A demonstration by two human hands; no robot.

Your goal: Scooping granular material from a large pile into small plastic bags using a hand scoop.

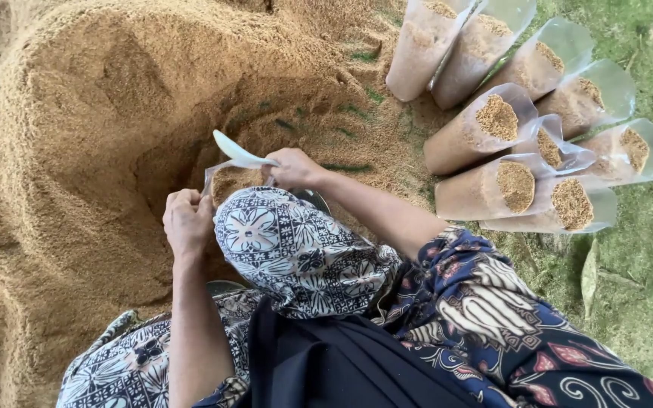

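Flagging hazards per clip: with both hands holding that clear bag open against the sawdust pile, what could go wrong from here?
1. The clear bag is held only at its rim by the left hand and right hand; a slip would likely spill its fill.
2. The scooped hollow in the sawdust pile has steep walls that might slump.
3. The filled bags lie stacked with open mouths, so they could leak onto the grass.

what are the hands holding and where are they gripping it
Both hands hold a clear plastic bag partly filled with sawdust: the left hand and right hand pinch opposite sides of its open rim.

Both hands (188,221) (290,168) hold a sawdust-filled clear bag (230,179).
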